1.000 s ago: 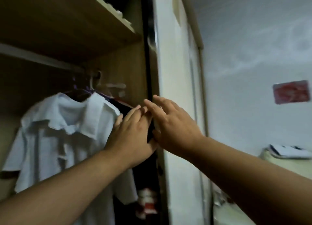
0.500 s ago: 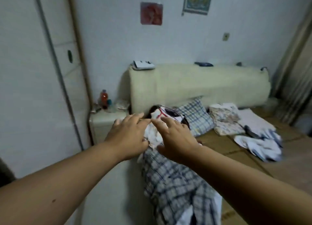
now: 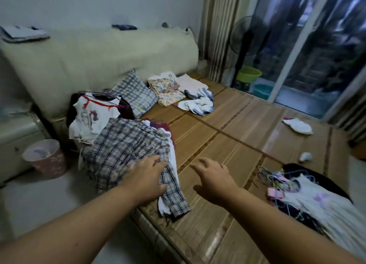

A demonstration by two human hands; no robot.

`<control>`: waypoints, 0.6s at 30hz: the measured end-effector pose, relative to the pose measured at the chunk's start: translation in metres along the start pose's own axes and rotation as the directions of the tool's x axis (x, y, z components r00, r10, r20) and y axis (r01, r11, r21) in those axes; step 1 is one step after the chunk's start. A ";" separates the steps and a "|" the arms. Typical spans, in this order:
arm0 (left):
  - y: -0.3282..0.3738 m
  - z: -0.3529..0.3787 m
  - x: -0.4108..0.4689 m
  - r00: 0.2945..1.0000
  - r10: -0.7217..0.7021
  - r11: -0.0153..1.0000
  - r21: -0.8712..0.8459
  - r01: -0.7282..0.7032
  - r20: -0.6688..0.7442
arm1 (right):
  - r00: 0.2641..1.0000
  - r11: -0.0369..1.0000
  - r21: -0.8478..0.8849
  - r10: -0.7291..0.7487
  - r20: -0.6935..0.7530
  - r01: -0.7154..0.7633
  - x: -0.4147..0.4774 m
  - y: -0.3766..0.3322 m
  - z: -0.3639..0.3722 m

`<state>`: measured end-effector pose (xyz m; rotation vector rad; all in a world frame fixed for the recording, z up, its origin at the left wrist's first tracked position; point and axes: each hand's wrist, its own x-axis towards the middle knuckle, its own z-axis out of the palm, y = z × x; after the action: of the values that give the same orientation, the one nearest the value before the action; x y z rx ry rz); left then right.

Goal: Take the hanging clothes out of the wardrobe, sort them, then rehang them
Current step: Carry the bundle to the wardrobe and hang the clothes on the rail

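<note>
Left hand (image 3: 147, 176): flat on plaid shirt (image 3: 122, 145) — fingers spread.
Right hand (image 3: 213, 179): empty, relaxed.
Tip: smooth it flat before sorting.

From my end I see 2 arms, both bare all the way to the pic's edge. Left hand (image 3: 146, 176) & right hand (image 3: 215, 182) bare too. Tiny dark dot on the left forearm (image 3: 76, 240), approx mid-arm.

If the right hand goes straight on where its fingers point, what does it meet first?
Probably the white garment edging the plaid shirt pile, ahead-left of the right hand; only bare mat lies between, though depth is unclear.
</note>
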<state>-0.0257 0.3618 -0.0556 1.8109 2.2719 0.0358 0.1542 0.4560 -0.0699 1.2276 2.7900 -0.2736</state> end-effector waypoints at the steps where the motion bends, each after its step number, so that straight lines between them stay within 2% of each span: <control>1: 0.012 0.004 -0.005 0.999 0.032 0.999 -0.012 -0.032 -0.004 | 0.999 0.999 0.017 0.047 0.003 -0.047 -0.018 0.008 0.006; 7: 0.094 0.025 -0.036 0.978 0.208 0.978 -0.016 -0.208 0.029 | 0.959 0.957 0.083 0.282 -0.022 -0.279 -0.129 0.057 0.027; 14: 0.209 0.045 -0.051 0.917 0.398 0.917 0.006 -0.398 0.030 | 0.902 0.897 0.124 0.431 -0.022 -0.425 -0.233 0.128 0.033; 18: 0.303 0.068 -0.063 0.883 0.468 0.882 0.037 -0.469 0.036 | 0.860 0.854 0.160 0.508 -0.052 -0.495 -0.301 0.189 0.042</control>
<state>0.2915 0.3635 -0.0610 2.3272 1.7730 0.0434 0.4970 0.3556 -0.0920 1.9897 2.4221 -0.3821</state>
